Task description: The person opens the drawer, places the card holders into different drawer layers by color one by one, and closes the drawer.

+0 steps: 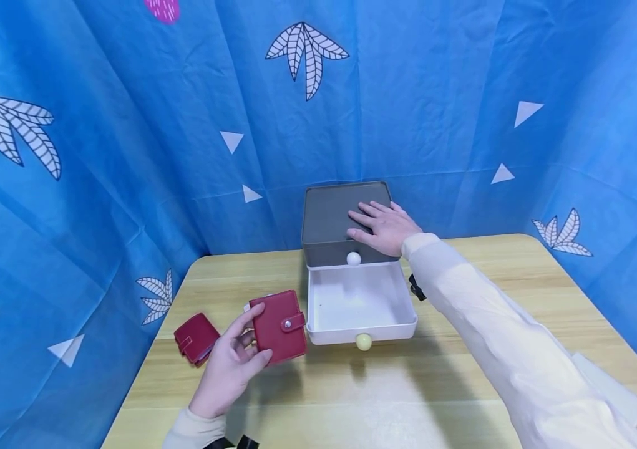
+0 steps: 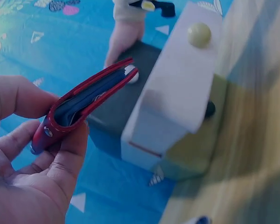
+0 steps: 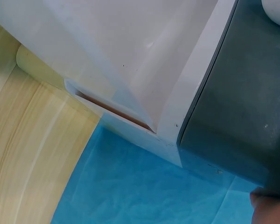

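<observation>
My left hand pinches a red wallet with a snap strap, thumb on one side and fingers on the other, just left of a pulled-out white drawer. In the left wrist view the wallet appears edge-on, with a dark lining between its red covers. The drawer, with a yellow-green knob, shows a bare white inside. My right hand rests with fingers spread on the dark grey top of the drawer box. Only a bit of that hand shows in the right wrist view.
A second red wallet lies on the wooden table at the left. Above the open drawer sits a grey drawer front with a white knob. A pale flat item lies at the right edge. Blue curtains surround the table.
</observation>
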A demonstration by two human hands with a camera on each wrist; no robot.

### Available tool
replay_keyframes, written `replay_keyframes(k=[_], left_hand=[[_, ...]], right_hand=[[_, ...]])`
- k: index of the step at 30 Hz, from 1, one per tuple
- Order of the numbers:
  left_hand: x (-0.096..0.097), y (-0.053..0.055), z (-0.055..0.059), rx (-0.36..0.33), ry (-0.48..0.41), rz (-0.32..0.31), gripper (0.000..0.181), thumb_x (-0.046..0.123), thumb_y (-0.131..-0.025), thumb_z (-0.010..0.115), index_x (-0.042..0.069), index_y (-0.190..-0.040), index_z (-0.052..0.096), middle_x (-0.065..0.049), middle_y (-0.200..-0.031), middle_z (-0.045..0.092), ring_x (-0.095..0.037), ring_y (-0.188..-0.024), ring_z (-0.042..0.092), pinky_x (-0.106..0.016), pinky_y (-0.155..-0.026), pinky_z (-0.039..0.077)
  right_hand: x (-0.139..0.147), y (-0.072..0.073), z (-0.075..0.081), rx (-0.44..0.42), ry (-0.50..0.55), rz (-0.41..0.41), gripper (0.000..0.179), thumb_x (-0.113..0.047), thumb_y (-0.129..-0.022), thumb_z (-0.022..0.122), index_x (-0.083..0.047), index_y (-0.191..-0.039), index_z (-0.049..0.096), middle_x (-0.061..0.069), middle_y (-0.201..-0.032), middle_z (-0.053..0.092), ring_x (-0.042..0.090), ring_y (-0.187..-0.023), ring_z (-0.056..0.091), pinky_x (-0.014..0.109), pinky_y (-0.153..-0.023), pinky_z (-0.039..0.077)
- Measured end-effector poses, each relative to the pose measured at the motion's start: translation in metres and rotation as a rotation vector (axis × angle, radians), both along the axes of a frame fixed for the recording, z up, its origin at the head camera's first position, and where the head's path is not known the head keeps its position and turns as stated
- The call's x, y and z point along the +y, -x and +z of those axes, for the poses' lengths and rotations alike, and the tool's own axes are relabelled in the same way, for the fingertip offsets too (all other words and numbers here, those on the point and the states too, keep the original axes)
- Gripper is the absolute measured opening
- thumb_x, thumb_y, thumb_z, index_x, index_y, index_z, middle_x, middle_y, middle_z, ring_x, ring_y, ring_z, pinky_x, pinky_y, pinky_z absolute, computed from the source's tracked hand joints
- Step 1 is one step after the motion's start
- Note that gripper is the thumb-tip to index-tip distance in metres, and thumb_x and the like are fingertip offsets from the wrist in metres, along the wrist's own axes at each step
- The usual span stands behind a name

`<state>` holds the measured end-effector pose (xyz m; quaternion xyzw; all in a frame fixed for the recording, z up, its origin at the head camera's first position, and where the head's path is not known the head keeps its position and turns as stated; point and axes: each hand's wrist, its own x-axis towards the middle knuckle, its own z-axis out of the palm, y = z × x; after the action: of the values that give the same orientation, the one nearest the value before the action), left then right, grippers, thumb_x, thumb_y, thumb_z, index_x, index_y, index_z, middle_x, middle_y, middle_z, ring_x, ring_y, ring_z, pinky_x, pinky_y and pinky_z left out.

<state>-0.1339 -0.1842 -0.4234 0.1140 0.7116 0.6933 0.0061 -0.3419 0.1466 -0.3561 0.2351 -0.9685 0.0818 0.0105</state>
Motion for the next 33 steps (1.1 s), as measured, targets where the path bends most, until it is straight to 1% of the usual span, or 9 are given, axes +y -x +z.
replay_keyframes(k=[3,7,9,13,17,22,27,30,33], left_hand=[[0.005,0.003,0.009,-0.030,-0.021,-0.022,0.073,-0.009,-0.083,0.066,0.015,-0.146,0.038,-0.014,-0.140,0.040,-0.031,-0.116,0.052,-0.036,-0.085,0.054],[0.014,0.008,0.019,-0.104,-0.072,-0.032,0.073,-0.011,-0.085,0.061,0.018,-0.147,0.037,-0.013,-0.141,0.039,-0.031,-0.120,0.050,-0.040,-0.084,0.054],[0.019,0.010,0.022,-0.137,-0.094,-0.031,0.072,-0.011,-0.085,0.060,0.019,-0.147,0.038,-0.012,-0.141,0.038,-0.031,-0.120,0.050,-0.040,-0.084,0.054],[0.030,0.015,0.027,-0.175,-0.124,-0.037,0.072,-0.011,-0.085,0.062,0.018,-0.146,0.038,-0.013,-0.139,0.038,-0.031,-0.120,0.050,-0.039,-0.086,0.053],[0.041,0.021,0.027,-0.208,-0.138,-0.042,0.071,-0.010,-0.084,0.061,0.016,-0.146,0.038,-0.017,-0.134,0.040,-0.031,-0.118,0.051,-0.036,-0.088,0.053],[0.055,0.031,0.023,-0.235,-0.139,-0.044,0.071,-0.011,-0.084,0.059,0.012,-0.147,0.036,-0.020,-0.130,0.041,-0.030,-0.114,0.053,-0.033,-0.087,0.052],[0.069,0.041,0.018,-0.248,-0.148,-0.076,0.073,-0.012,-0.083,0.057,0.006,-0.149,0.030,-0.023,-0.128,0.040,-0.030,-0.112,0.052,-0.032,-0.088,0.051],[0.078,0.046,0.018,-0.258,-0.159,-0.102,0.074,-0.011,-0.084,0.057,0.005,-0.150,0.027,-0.024,-0.129,0.039,-0.030,-0.114,0.051,-0.031,-0.088,0.051],[0.086,0.052,0.018,-0.267,-0.150,-0.117,0.074,-0.009,-0.085,0.057,0.004,-0.150,0.026,-0.025,-0.129,0.041,-0.030,-0.113,0.052,-0.031,-0.087,0.052]], right_hand=[[-0.001,0.000,-0.001,0.005,-0.007,-0.004,0.075,-0.076,-0.090,0.018,-0.033,-0.152,0.026,-0.002,-0.159,0.020,0.022,-0.147,0.011,0.049,-0.116,0.001],[-0.002,-0.001,0.000,0.003,-0.008,-0.009,0.074,-0.074,-0.091,0.021,-0.032,-0.152,0.026,-0.001,-0.159,0.020,0.022,-0.147,0.011,0.049,-0.116,0.001],[-0.002,-0.001,0.000,0.002,-0.009,-0.012,0.074,-0.074,-0.091,0.022,-0.032,-0.152,0.026,-0.001,-0.159,0.020,0.022,-0.147,0.010,0.049,-0.116,0.001],[-0.003,-0.002,0.000,0.004,-0.013,-0.021,0.073,-0.074,-0.091,0.022,-0.033,-0.152,0.026,-0.002,-0.158,0.020,0.021,-0.147,0.010,0.048,-0.117,0.001],[-0.003,-0.002,0.000,0.001,-0.011,-0.022,0.074,-0.074,-0.091,0.022,-0.032,-0.152,0.026,-0.001,-0.159,0.020,0.022,-0.147,0.010,0.049,-0.116,0.001],[-0.003,-0.003,-0.001,0.001,-0.006,-0.017,0.075,-0.074,-0.091,0.022,-0.031,-0.152,0.027,0.000,-0.159,0.021,0.023,-0.147,0.010,0.049,-0.116,0.000],[-0.003,-0.004,-0.001,0.004,0.004,-0.019,0.073,-0.073,-0.091,0.023,-0.032,-0.152,0.028,-0.001,-0.158,0.022,0.022,-0.147,0.011,0.049,-0.116,0.001],[-0.003,-0.004,-0.001,0.011,0.010,-0.021,0.072,-0.073,-0.092,0.023,-0.033,-0.151,0.028,-0.001,-0.158,0.023,0.022,-0.147,0.012,0.048,-0.117,0.001],[-0.003,-0.004,-0.001,0.015,0.015,-0.023,0.072,-0.073,-0.092,0.024,-0.032,-0.151,0.029,0.000,-0.158,0.023,0.023,-0.146,0.013,0.049,-0.117,0.002]])
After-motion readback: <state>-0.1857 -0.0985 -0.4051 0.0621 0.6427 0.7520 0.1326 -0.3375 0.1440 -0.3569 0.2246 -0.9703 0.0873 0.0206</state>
